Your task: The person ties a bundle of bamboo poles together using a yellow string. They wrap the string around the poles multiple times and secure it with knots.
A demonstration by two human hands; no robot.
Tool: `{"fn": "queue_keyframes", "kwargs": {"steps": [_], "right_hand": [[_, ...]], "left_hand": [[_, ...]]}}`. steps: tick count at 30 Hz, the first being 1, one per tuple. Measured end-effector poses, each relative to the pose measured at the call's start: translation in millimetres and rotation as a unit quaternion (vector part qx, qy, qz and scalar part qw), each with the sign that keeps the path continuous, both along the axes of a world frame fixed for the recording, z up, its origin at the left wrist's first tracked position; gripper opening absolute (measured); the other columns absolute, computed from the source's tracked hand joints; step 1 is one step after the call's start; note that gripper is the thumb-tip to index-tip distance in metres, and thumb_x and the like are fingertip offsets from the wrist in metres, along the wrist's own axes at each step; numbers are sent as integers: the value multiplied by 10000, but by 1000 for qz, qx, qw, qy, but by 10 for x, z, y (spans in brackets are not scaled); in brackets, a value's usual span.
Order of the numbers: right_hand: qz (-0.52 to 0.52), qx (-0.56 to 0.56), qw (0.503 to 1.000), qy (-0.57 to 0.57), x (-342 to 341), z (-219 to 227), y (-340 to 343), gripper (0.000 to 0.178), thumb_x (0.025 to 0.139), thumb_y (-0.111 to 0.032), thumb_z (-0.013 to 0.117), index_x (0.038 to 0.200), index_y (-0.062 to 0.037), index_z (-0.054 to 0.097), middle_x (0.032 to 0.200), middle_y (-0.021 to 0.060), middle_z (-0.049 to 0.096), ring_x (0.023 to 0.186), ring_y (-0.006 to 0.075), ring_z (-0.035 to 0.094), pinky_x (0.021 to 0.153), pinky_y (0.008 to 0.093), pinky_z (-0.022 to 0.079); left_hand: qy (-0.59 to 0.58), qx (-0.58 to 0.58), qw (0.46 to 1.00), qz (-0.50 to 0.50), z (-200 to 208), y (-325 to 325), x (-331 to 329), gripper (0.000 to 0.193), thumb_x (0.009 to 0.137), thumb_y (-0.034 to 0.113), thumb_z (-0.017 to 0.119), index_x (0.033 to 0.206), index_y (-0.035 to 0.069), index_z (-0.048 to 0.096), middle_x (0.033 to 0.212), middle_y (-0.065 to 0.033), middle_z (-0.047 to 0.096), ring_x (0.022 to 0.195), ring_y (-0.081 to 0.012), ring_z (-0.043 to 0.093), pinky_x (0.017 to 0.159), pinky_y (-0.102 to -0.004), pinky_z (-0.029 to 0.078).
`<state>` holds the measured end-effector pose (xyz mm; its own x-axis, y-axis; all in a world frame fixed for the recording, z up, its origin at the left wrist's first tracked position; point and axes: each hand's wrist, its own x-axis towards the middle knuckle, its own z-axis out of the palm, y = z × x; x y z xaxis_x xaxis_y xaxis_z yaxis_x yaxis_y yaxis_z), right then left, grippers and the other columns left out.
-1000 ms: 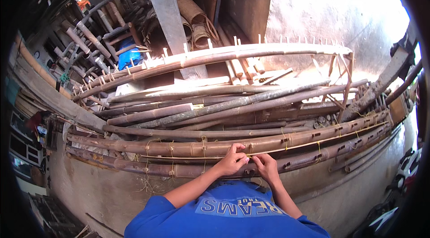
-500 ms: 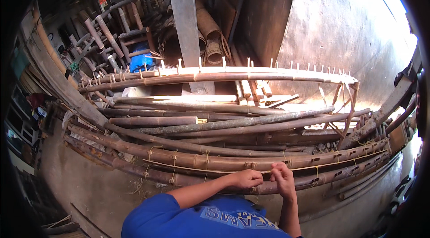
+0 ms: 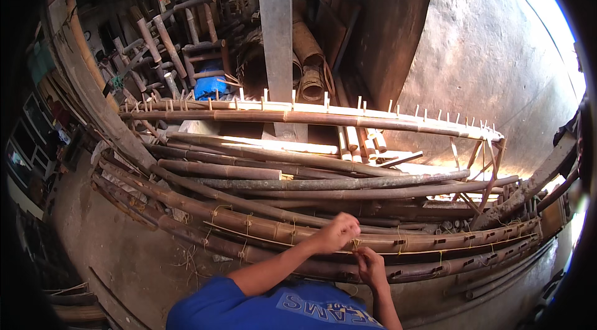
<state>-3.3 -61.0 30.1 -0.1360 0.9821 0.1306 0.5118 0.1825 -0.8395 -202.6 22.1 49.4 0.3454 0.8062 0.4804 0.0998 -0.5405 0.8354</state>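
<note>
Two long brown bamboo poles lie side by side in front of me, the upper pole [image 3: 305,232] and the lower pole [image 3: 286,266]. A thin split-bamboo strip [image 3: 239,235] runs lengthwise between them, and thin yellow ties loop around the poles at several spots. My left hand [image 3: 337,233] is closed and raised over the upper pole; what its fingers hold is too small to make out. Just below and to the right, my right hand [image 3: 371,266] pinches a thin yellow tie [image 3: 356,243] at the gap between the poles.
Beyond the poles lies a stack of loose bamboo poles [image 3: 373,194]. Behind it runs a raised bamboo rail [image 3: 280,117] with short upright pegs. A grey post [image 3: 278,38] stands past that, near stacked bamboo frames [image 3: 168,50] and a blue bag [image 3: 210,87].
My left hand has risen from beside the lower pole to over the upper one. My right hand has dropped lower and to the left. The view has shifted slightly.
</note>
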Motion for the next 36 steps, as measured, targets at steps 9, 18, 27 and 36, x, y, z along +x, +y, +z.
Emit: {"fn": "queue_keyframes", "kwargs": {"steps": [9, 18, 27, 36], "right_hand": [[-18, -124, 906, 405, 27, -231, 96, 130, 1003, -85, 681, 1097, 3, 665, 874, 68, 729, 812, 125, 690, 754, 262, 551], [-70, 8, 995, -72, -215, -344, 144, 120, 896, -122, 740, 920, -5, 723, 833, 209, 708, 778, 337, 716, 720, 392, 552], [-29, 16, 993, -115, -132, -520, 130, 183, 889, -185, 723, 971, -23, 750, 862, 196, 704, 827, 393, 692, 762, 454, 549], [-103, 46, 993, -46, -238, -559, 64, 104, 879, -91, 734, 968, -45, 706, 845, 155, 656, 779, 332, 672, 708, 413, 526]], "left_hand": [[132, -441, 872, -164, -731, -337, 151, 530, 1102, 513, 374, 1130, 69, 663, 814, -90, 610, 568, -181, 589, 577, -351, 526], [432, 55, 899, 39, -676, -764, 29, 233, 995, 222, 576, 1049, 8, 650, 1069, -189, 592, 960, -335, 616, 843, -465, 515], [310, 31, 948, 65, -844, -592, 70, 289, 982, 235, 588, 1190, 61, 687, 1101, -129, 643, 1023, -335, 629, 897, -466, 488], [242, -259, 935, 4, -1020, -287, 73, 297, 937, 307, 653, 1090, 78, 763, 1011, -145, 758, 971, -340, 721, 838, -441, 546]]}}
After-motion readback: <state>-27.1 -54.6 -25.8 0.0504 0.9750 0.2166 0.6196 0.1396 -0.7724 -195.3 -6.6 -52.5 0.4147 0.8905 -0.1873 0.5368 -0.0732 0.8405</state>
